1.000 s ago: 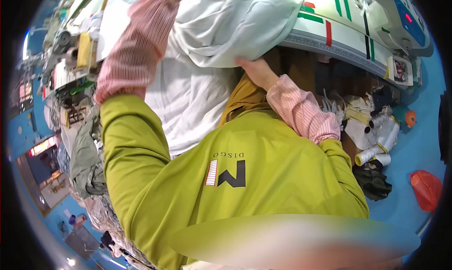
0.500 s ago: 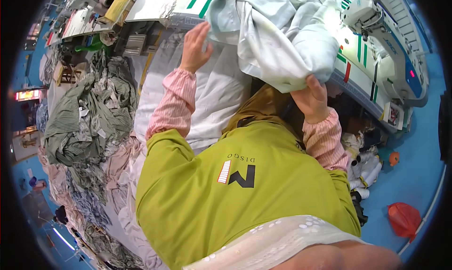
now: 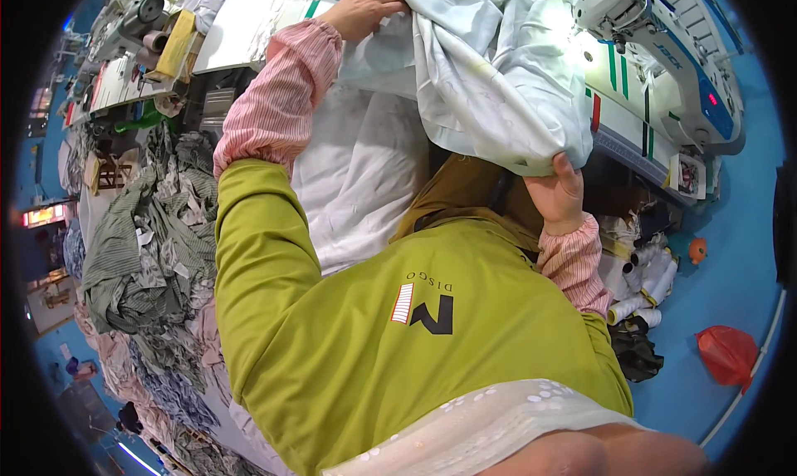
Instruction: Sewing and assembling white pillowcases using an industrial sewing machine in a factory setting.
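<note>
A pale bluish-white cloth [image 3: 473, 77] lies in loose folds over the sewing table and hangs past its near edge. My right hand [image 3: 558, 198] pinches the cloth's lower hanging corner, thumb in front and the other fingers behind, out of sight. Farther off to the left, my left hand [image 3: 361, 12] is on the upper left part of the same cloth, its fingers bent over a fold; what lies under the fingertips is hidden. A sewing machine [image 3: 664, 56] stands to the right of the cloth, apart from both hands.
White fabric [image 3: 357, 177] drapes below the table edge by my lap. Piled striped green garments [image 3: 141, 243] lie at the left. On the right are thread cones [image 3: 656, 277], a black bag [image 3: 635, 351] and a red plastic bag [image 3: 726, 355] on the blue floor.
My left hand, raised open beside the cloth before, has moved up and away from me onto the cloth. My right hand keeps its corner and has shifted slightly down; the cloth there hangs straighter.
</note>
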Available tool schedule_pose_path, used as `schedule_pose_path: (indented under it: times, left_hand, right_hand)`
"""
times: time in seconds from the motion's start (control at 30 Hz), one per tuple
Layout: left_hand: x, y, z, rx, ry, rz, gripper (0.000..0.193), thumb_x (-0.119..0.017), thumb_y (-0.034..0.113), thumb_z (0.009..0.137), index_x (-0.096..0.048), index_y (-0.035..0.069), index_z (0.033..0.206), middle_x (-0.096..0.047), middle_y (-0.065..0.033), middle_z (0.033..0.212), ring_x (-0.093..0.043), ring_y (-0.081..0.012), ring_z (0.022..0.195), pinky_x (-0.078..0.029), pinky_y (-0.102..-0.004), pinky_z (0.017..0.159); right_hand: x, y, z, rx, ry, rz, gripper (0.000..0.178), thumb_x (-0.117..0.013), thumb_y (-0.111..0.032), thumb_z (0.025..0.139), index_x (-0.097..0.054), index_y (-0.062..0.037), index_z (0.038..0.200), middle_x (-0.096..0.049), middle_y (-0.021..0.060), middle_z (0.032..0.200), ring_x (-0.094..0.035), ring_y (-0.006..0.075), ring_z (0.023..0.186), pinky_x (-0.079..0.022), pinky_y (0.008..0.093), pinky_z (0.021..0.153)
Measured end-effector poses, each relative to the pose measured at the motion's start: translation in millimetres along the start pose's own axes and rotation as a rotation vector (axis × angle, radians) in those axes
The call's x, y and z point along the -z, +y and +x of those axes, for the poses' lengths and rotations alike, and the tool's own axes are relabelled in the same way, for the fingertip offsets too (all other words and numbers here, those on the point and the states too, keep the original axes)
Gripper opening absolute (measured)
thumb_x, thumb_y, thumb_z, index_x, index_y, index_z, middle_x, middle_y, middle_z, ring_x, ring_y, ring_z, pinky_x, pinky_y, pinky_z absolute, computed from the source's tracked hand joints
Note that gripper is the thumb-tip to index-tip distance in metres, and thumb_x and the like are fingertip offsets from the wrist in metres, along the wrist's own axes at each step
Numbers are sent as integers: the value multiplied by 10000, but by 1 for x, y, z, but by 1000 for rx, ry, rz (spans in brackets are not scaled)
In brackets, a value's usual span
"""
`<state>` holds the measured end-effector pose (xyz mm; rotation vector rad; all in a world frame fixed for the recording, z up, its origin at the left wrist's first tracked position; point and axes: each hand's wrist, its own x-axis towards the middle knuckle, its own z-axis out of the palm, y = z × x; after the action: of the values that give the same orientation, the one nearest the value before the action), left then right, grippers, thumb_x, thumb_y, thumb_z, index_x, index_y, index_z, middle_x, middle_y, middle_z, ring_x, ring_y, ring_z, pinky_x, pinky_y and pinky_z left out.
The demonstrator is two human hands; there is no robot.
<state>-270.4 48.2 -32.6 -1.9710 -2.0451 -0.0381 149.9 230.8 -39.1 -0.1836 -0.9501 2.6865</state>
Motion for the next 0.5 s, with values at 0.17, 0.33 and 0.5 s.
schedule_pose_path:
  times: [0.17,0.33,0.5]
  left_hand:
    - [-8,-16,31,-47,-41,-187,567,-695,117,685,-620,150,1246,-569,-60,1332,-398,-297,1356,-324,-420,1124]
    - [-21,-27,55,-359,154,-58,461,-713,122,677,-636,110,1132,-607,-64,1218,-451,-302,1294,-368,-411,1080]
    - [-32,-58,60,-316,-57,-262,341,-720,119,695,-671,96,1031,-639,-88,1073,-544,-302,1125,-446,-399,960]
  right_hand:
    - [10,-3,-6,31,53,-20,721,-750,-261,881,-389,-106,1485,-455,50,1500,-391,269,1407,-297,523,1159]
    - [23,-13,-11,64,84,-49,739,-749,-283,879,-378,-96,1490,-446,58,1508,-384,277,1411,-286,523,1167]
    - [26,-17,-9,45,80,-47,749,-749,-298,878,-377,-82,1490,-437,72,1515,-385,287,1410,-281,524,1170]
